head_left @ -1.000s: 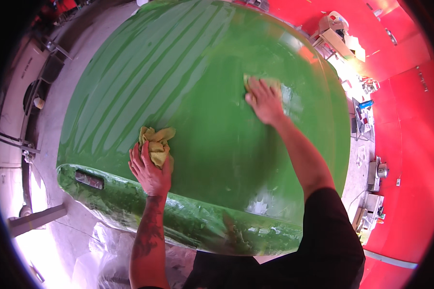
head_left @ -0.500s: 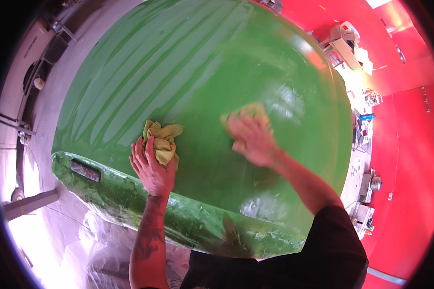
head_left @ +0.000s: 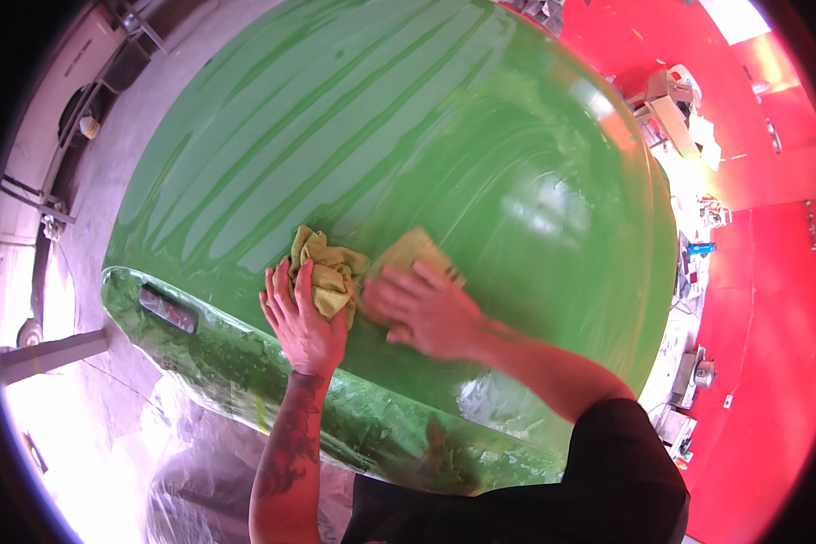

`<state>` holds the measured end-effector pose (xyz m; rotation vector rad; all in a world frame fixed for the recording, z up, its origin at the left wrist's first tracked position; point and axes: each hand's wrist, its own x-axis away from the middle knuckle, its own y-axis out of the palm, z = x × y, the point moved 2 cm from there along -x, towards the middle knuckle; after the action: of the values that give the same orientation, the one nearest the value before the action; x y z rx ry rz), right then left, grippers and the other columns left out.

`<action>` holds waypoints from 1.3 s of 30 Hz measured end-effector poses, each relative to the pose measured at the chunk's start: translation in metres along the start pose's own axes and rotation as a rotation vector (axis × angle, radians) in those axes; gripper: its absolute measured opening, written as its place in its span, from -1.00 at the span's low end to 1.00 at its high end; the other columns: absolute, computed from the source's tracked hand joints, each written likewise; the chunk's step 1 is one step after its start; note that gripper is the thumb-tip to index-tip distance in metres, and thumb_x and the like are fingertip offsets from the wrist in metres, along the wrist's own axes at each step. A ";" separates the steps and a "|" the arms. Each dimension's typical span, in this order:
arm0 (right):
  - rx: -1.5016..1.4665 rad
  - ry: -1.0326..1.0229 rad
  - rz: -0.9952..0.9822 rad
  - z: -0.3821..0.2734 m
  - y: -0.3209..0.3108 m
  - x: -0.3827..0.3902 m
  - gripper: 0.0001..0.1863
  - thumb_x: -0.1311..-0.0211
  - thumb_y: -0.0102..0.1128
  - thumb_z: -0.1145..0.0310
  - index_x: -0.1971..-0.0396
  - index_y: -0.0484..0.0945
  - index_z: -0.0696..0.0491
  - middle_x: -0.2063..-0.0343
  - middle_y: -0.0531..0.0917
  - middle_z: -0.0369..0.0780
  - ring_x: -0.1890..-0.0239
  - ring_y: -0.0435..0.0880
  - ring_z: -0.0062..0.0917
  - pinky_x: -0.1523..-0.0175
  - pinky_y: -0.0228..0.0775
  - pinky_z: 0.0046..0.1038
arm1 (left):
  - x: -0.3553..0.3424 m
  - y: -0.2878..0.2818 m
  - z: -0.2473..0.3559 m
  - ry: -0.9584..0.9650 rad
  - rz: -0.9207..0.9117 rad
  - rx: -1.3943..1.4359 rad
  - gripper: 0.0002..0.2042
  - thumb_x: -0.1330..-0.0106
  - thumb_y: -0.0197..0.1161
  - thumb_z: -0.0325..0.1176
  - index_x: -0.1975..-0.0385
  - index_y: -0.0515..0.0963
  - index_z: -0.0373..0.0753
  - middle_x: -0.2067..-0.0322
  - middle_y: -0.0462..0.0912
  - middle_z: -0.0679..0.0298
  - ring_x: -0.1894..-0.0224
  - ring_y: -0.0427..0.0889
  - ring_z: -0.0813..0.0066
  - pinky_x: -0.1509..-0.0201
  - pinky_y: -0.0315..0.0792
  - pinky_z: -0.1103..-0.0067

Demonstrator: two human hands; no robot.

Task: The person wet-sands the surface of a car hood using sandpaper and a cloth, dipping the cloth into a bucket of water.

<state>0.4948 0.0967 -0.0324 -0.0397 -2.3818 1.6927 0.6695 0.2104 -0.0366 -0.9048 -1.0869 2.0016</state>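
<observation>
Head view: my left hand [head_left: 304,322] bunches the soft yellow rag [head_left: 326,269] on the slick green shell [head_left: 408,145]; beside it, my right hand [head_left: 426,313] presses a thin pad [head_left: 417,252] flat, fingers spread.

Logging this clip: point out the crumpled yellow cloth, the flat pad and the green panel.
crumpled yellow cloth [head_left: 322,267], head view, bunched middle above the left hand.
flat pad [head_left: 419,250], head view, corner beyond the right fingers.
green panel [head_left: 444,118], head view, bare glossy top.
</observation>
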 end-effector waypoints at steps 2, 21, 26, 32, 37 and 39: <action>-0.095 0.343 0.146 0.059 -0.029 -0.014 -0.33 -0.37 -0.04 0.04 -0.41 0.11 -0.06 -0.44 0.10 -0.14 -0.47 0.05 -0.24 -0.53 -0.27 -0.14 | 0.000 0.002 -0.001 -0.012 -0.028 0.001 -0.34 -0.17 0.25 -0.13 -0.30 0.25 -0.15 -0.31 0.20 0.04 -0.39 0.12 -0.12 -0.41 -0.03 -0.01; 0.053 0.259 0.032 -0.060 0.000 0.033 -0.32 -0.34 -0.01 -0.05 -0.38 0.17 -0.08 -0.40 0.18 -0.29 -0.44 0.10 -0.35 -0.46 -0.11 -0.06 | 0.005 0.008 -0.009 0.008 0.042 0.066 -0.26 -0.08 0.34 -0.16 -0.31 0.22 -0.04 -0.31 0.19 0.06 -0.39 0.09 -0.15 -0.38 0.00 -0.06; 0.167 0.339 0.220 -0.030 0.007 -0.014 -0.33 -0.34 0.00 -0.05 -0.35 0.21 -0.04 -0.38 0.20 -0.28 -0.41 0.14 -0.32 -0.45 -0.09 -0.07 | 0.007 0.004 -0.009 -0.024 0.059 0.072 -0.32 -0.11 0.35 -0.16 -0.28 0.26 -0.01 -0.26 0.26 0.15 -0.37 0.15 -0.06 -0.39 0.03 -0.01; 0.106 0.327 -0.125 -0.119 0.037 0.170 -0.23 -0.17 0.21 -0.01 -0.35 0.23 -0.04 -0.39 0.19 -0.25 -0.44 0.09 -0.22 -0.44 -0.14 0.05 | -0.014 -0.010 -0.034 0.183 -0.023 0.119 -0.35 -0.12 0.39 -0.18 -0.24 0.28 0.02 -0.20 0.35 0.17 -0.30 0.30 0.06 -0.36 0.16 0.10; 0.134 0.306 -0.111 -0.121 0.040 0.176 -0.25 -0.11 0.25 0.15 -0.34 0.26 -0.07 -0.39 0.22 -0.29 -0.40 0.16 -0.26 -0.42 -0.08 0.04 | -0.011 -0.003 -0.039 0.204 0.019 0.100 -0.36 -0.15 0.37 -0.16 -0.25 0.27 0.02 -0.18 0.36 0.19 -0.30 0.30 0.08 -0.37 0.14 0.10; 0.134 0.229 -0.041 -0.122 0.038 0.121 -0.24 -0.09 0.24 0.20 -0.35 0.24 -0.06 -0.39 0.21 -0.30 -0.39 0.18 -0.26 -0.41 -0.03 0.03 | -0.008 -0.002 -0.039 0.217 0.045 0.103 -0.37 -0.16 0.36 -0.16 -0.25 0.27 0.03 -0.18 0.36 0.19 -0.30 0.30 0.09 -0.38 0.14 0.10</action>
<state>0.3964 0.2409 -0.0098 -0.1538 -2.0877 1.7226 0.7060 0.2208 -0.0484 -1.0713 -0.8422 1.9238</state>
